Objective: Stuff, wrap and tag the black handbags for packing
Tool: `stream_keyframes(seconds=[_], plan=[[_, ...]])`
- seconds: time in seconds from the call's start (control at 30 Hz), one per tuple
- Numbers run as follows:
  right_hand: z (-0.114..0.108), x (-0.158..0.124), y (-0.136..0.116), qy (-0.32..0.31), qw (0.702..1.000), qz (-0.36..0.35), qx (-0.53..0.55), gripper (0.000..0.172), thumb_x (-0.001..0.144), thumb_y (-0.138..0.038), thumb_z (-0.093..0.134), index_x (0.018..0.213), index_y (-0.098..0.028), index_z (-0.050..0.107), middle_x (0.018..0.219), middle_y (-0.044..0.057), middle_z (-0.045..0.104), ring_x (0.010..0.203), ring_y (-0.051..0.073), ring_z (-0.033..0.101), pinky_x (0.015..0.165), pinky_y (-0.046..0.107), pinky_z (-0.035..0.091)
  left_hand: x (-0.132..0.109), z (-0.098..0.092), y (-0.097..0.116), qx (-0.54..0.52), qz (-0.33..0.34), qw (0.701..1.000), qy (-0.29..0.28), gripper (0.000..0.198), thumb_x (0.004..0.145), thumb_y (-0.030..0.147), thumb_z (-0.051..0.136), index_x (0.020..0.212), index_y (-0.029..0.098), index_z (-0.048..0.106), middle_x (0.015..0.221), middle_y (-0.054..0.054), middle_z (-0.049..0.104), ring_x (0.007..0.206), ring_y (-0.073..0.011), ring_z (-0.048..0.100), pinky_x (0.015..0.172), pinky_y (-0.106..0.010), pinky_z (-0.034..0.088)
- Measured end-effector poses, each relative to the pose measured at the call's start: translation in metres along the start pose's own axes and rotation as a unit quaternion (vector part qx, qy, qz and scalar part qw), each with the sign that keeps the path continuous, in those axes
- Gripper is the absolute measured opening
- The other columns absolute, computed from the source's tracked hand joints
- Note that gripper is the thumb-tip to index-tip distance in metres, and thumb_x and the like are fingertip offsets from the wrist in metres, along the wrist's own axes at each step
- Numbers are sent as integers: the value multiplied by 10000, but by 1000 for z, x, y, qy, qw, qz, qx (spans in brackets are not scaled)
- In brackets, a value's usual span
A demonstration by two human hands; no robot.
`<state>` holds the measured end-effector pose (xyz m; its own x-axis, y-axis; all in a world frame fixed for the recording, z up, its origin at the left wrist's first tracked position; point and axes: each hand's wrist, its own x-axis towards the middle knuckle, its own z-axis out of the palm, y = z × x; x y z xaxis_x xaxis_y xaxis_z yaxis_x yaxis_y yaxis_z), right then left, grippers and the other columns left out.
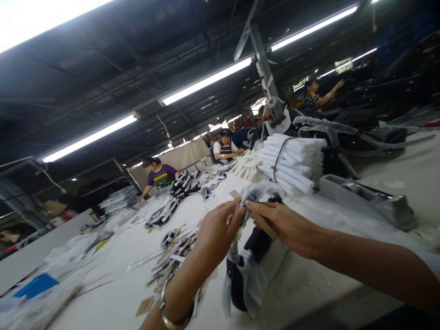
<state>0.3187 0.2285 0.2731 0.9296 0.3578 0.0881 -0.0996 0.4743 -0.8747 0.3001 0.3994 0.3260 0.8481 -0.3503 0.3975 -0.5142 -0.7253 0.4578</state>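
Note:
My left hand (pixel 218 227), with a metal bangle on its wrist, pinches clear plastic wrap (pixel 244 199) around what looks like a strap. My right hand (pixel 287 224) closes on the same wrap from the other side, its thumb and fingers almost meeting the left ones. A brown cardboard strip (pixel 263 224) lies under the right fingers. Below my hands, a black-and-white item (pixel 257 245), perhaps a bag, rests on the table partly covered in thin plastic. My fingers hide the exact spot they grip.
A bundle of white foam rolls (pixel 287 160) stands behind my hands. To its right is a grey tape dispenser (pixel 367 201). Cardboard scraps (pixel 175 256) are heaped on the white table (pixel 127 263) at left. Black-and-white straps (pixel 163 213) lie further back, where several people work.

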Motion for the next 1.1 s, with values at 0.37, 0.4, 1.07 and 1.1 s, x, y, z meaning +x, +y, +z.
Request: stream_keyframes(seconds=[0.37, 0.4, 1.07, 1.1], plan=[[-1, -4, -9, -64, 998, 9, 17, 282, 797, -447, 789, 702, -187, 732, 680, -1, 643, 672, 121, 569, 727, 235, 513, 2, 30, -6, -440, -116, 884, 107, 1075, 700, 364, 880, 1559, 286, 238, 920, -8, 691, 836, -157, 678, 739, -240, 519], [-1, -5, -10, -79, 996, 9, 29, 272, 803, -432, 789, 709, -182, 736, 681, -3, 646, 669, 114, 572, 732, 229, 515, 1, 30, -6, -435, -116, 886, 115, 1033, 708, 366, 875, 1547, 268, 281, 901, -4, 685, 816, -147, 673, 729, -232, 514], [6, -18, 20, -61, 988, -133, 52, 290, 856, -365, 743, 1124, -255, 745, 1177, 68, 710, 1182, 267, 608, 1104, 427, 409, -4, 29, 2, -366, -70, 920, 121, 759, 741, 295, 810, 1417, 173, 487, 1034, -74, 727, 968, -198, 695, 916, -314, 541], [6, -17, 22, -54, 987, -141, 54, 271, 851, -367, 750, 1096, -252, 752, 1171, 66, 713, 1170, 262, 615, 1108, 423, 405, -4, 30, 3, -357, -67, 923, 126, 750, 739, 278, 802, 1413, 173, 491, 1024, -68, 730, 970, -198, 697, 929, -320, 539]])
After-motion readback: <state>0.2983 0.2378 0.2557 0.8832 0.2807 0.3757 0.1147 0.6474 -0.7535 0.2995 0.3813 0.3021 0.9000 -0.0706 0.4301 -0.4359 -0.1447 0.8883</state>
